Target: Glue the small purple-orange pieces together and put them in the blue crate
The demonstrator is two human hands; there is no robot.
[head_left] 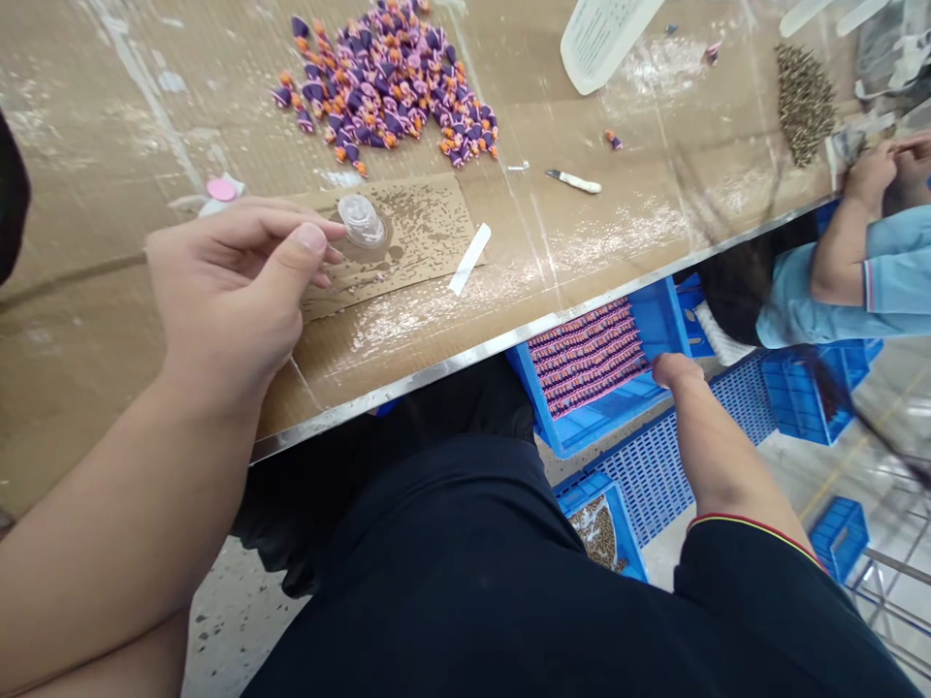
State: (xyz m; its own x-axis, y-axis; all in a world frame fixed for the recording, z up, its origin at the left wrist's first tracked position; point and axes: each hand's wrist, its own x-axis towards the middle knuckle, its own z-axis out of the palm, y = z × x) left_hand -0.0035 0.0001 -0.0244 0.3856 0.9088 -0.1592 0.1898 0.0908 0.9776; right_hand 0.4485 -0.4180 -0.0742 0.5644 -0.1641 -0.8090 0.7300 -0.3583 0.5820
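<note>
My left hand (240, 281) is over the table at the left, thumb and fingers pressed together beside a small clear round container (362, 221); whether something tiny is pinched there cannot be made out. The container stands on a stained cardboard piece (429, 218). A white strip (470, 258) lies across the cardboard's right edge. My right hand (678, 370) is at the right rim of a blue crate (665, 320) below the table edge, its fingers mostly hidden. Rows of small purple and orange pieces (589, 359) fill part of that crate.
A pile of purple and orange pieces (385, 87) lies at the back, with a craft knife (574, 181), a white tray (603, 39) and a heap of small brown parts (804, 102) further right. A person in a light blue shirt (815, 281) works at the right. Blue crates stand below.
</note>
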